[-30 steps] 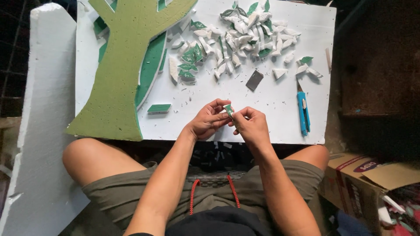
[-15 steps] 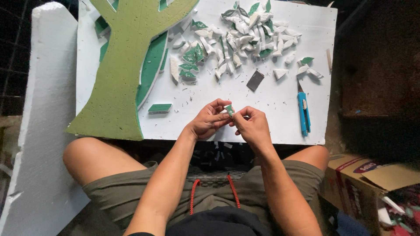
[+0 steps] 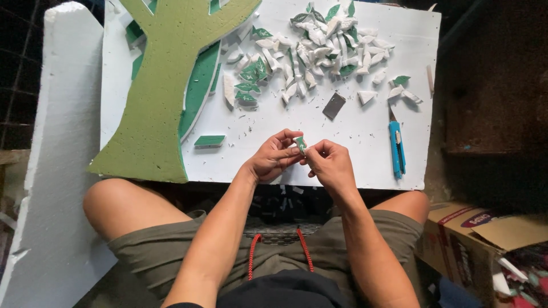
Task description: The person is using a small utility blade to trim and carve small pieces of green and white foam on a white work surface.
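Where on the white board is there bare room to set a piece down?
Bare board lies between the right hand and the blue utility knife, and between the small green block and the left hand holding the small leaf piece. The top is crowded with the leaf pile; the green tree cutout fills the left.

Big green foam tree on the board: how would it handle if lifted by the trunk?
The tree looks like thick cut foam, so probably light for its size and fairly stiff. Thin branches may snap if bent. Its flat base on the white board suggests it slides, not rolls.
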